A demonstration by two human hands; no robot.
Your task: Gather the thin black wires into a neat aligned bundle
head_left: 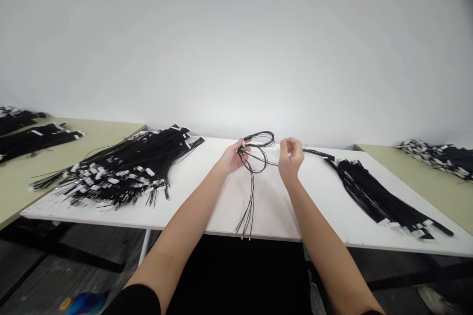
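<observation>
two hands on a looped bundle of black cables

bare forearms reach out from the bottom edge over the near rim of the white bench (pixel 207 192). left hand (pixel 232 157) has its grip closed around a small bundle of thin black cables (pixel 252 192) where the strands cross, thumb on top. above that grip the cables curl into a loop (pixel 260 139) that stands up from the bench, and below it the straight ends run toward the camera and hang just past the near edge. right hand (pixel 290 157) is raised just beside the loop, fingers curled in and the fingertips pinched together; a thin strand seems to run from the loop to that pinch, though it is too fine to tell for sure.

to the left on the same bench lies a large fanned heap of black cables with white tags (pixel 121 170), well apart from the hands. to the right lies a narrower pile of the same black tagged cables (pixel 373 192), its far end reaching near the right hand. a greenish bench on the left (pixel 107 130) carries more dark bundles (pixel 33 138), and another greenish bench on the right (pixel 436 187) carries a further heap (pixel 439 155). behind it all stands a plain pale wall (pixel 236 34).
</observation>
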